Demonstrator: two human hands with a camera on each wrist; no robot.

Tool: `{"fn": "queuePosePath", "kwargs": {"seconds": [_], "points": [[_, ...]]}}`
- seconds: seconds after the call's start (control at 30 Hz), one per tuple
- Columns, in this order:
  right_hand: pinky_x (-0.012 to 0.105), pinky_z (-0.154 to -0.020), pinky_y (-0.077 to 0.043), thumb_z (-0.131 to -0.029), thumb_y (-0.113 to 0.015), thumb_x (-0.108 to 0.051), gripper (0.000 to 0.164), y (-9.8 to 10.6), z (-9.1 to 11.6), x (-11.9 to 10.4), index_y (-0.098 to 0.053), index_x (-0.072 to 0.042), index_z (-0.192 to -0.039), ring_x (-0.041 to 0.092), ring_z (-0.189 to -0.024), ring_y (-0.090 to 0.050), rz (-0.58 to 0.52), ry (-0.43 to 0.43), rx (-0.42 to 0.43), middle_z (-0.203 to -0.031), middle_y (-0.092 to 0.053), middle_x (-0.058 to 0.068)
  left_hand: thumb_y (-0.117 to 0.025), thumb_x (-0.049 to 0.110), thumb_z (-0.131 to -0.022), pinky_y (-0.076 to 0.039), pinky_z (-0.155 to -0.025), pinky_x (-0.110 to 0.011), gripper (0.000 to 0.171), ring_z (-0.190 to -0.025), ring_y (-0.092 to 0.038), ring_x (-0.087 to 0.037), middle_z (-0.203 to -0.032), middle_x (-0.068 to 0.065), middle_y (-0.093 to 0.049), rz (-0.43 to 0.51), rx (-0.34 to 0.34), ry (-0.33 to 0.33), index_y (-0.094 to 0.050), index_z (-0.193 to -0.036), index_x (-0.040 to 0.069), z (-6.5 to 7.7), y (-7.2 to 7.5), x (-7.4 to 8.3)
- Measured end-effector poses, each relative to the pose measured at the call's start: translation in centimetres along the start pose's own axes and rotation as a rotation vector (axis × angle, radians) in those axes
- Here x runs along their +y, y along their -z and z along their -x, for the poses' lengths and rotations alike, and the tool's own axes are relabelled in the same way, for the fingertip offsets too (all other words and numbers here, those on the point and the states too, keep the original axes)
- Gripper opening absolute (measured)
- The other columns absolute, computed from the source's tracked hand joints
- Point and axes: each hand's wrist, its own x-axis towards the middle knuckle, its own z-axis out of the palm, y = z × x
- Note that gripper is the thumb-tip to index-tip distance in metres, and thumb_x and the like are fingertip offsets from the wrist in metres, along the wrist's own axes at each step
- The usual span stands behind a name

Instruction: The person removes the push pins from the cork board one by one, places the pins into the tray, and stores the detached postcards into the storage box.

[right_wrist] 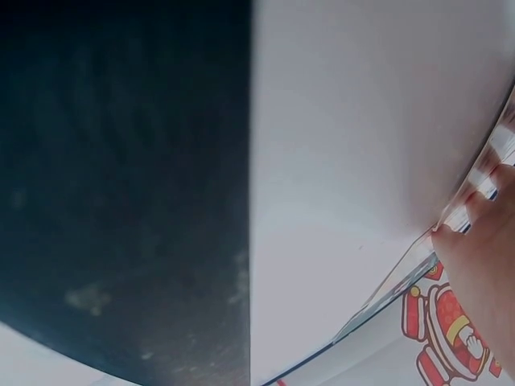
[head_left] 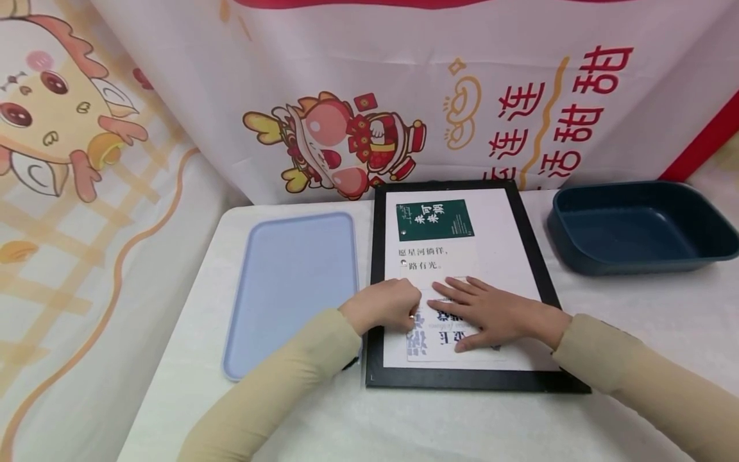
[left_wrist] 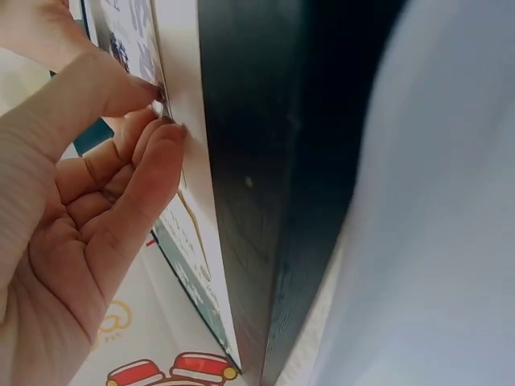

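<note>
Up at the back, a white printed hanging [head_left: 358, 58] fills the view, a red band [head_left: 404, 3] along its top! A red-clad cartoon figure [head_left: 335, 144] lies sideways there, with red Chinese characters [head_left: 580, 123] to its right. Over to the left, a second hanging [head_left: 75, 256] carries pale orange checks and a big-eyed creature [head_left: 52, 96]. Below, a white-covered table [head_left: 323, 423] stretches out, rounded at the far-left corner, under soft light.
</note>
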Motion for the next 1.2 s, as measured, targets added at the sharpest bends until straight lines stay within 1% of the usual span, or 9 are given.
{"fn": "queuePosePath", "kwargs": {"seconds": [0.13, 0.3, 0.43, 0.63, 0.73, 0.87, 1.0, 1.2], "points": [[0.052, -0.121, -0.008, -0.082, -0.046, -0.074, 0.085, 0.0, 0.1, 0.0, -0.017, -0.035, -0.152, 0.027, -0.151, -0.005, 0.029, 0.004, 0.004, -0.163, -0.005, -0.003, -0.066, 0.01, -0.082, -0.038, -0.052, -0.019, 0.015, -0.054, -0.048, -0.009, -0.063, 0.004, -0.056, 0.046, -0.004, 0.005, -0.059, -0.069, 0.014, 0.0, 0.0, -0.1], [0.052, -0.122, -0.008, -0.082, -0.045, -0.075, 0.085, -0.1, 0.1, 0.1, -0.016, -0.036, -0.152, 0.026, -0.151, -0.004, 0.047, 0.002, 0.005, -0.163, -0.004, -0.004, -0.067, 0.01, -0.081, -0.04, -0.055, -0.018, 0.006, -0.057, -0.05, -0.007, -0.07, 0.005, -0.058, 0.131, -0.01, 0.003, -0.062, -0.077, 0.012, -0.2, -0.2, -0.8], [0.052, -0.122, -0.008, -0.082, -0.045, -0.076, 0.085, -0.1, 0.1, 0.1, -0.016, -0.037, -0.152, 0.026, -0.151, -0.004, 0.029, 0.0, -0.002, -0.163, -0.004, -0.005, -0.067, 0.01, -0.08, -0.039, -0.053, -0.018, 0.007, -0.054, -0.048, -0.006, -0.067, 0.005, -0.057, 0.169, -0.018, -0.008, -0.062, -0.075, 0.012, -0.3, -0.2, -1.1], [0.052, -0.122, -0.007, -0.082, -0.045, -0.075, 0.086, -0.1, 0.1, 0.1, -0.016, -0.037, -0.152, 0.026, -0.151, -0.003, 0.008, -0.006, -0.012, -0.163, -0.003, -0.005, -0.067, 0.008, -0.079, -0.037, -0.051, -0.019, 0.013, -0.052, -0.046, -0.007, -0.064, 0.005, -0.054, 0.181, -0.024, -0.011, -0.058, -0.07, 0.013, -0.3, 0.0, -0.9], [0.052, -0.122, -0.007, -0.082, -0.046, -0.075, 0.086, -0.1, 0.1, 0.1, -0.016, -0.036, -0.152, 0.026, -0.151, -0.003, 0.004, -0.009, -0.014, -0.163, -0.003, -0.005, -0.066, 0.008, -0.078, -0.037, -0.051, -0.018, 0.011, -0.053, -0.046, -0.007, -0.064, 0.005, -0.054, 0.179, -0.027, -0.022, -0.059, -0.071, 0.013, -0.5, -0.1, -1.0], [0.052, -0.122, -0.007, -0.081, -0.045, -0.076, 0.086, -0.2, 0.1, 0.0, -0.016, -0.037, -0.152, 0.026, -0.151, -0.003, 0.005, -0.013, -0.017, -0.163, -0.003, -0.005, -0.066, 0.008, -0.079, -0.038, -0.053, -0.018, 0.005, -0.055, -0.046, -0.006, -0.068, 0.005, -0.055, 0.178, -0.028, -0.04, -0.063, -0.077, 0.011, -0.5, -0.2, -1.2], [0.052, -0.122, -0.007, -0.081, -0.044, -0.077, 0.086, -0.3, 0.1, 0.1, -0.015, -0.038, -0.152, 0.025, -0.152, -0.003, -0.002, -0.015, -0.023, -0.163, -0.002, -0.005, -0.066, 0.009, -0.081, -0.038, -0.054, -0.018, 0.002, -0.056, -0.047, -0.006, -0.069, 0.005, -0.056, 0.188, -0.042, -0.034, -0.064, -0.081, 0.01, -0.2, -0.1, -1.1], [0.052, -0.122, -0.007, -0.081, -0.044, -0.077, 0.086, -0.3, 0.1, 0.1, -0.015, -0.038, -0.152, 0.025, -0.152, -0.003, 0.003, -0.015, -0.016, -0.163, -0.002, -0.005, -0.066, 0.01, -0.08, -0.039, -0.054, -0.018, 0.002, -0.057, -0.048, -0.007, -0.069, 0.004, -0.057, 0.172, -0.03, -0.008, -0.065, -0.08, 0.008, -0.1, 0.1, -0.7]]}}
